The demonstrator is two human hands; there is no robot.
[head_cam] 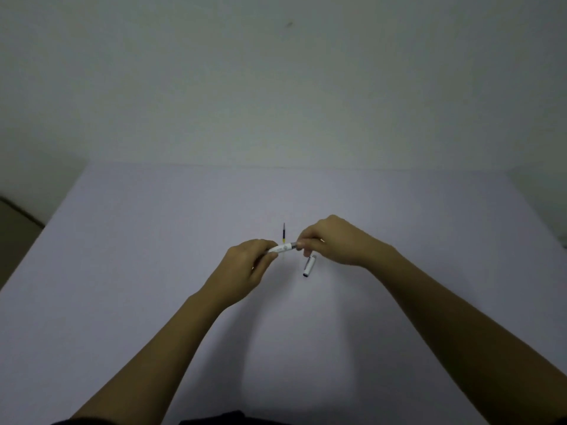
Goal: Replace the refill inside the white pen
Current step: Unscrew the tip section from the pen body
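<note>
Holding the white pen above the desk — left hand fingers pinching the smooth white barrel, right hand fingers pinching its grey metal end. Thin dark refill with a yellow end lies just behind; cylindrical white cap lies under my right hand.
</note>
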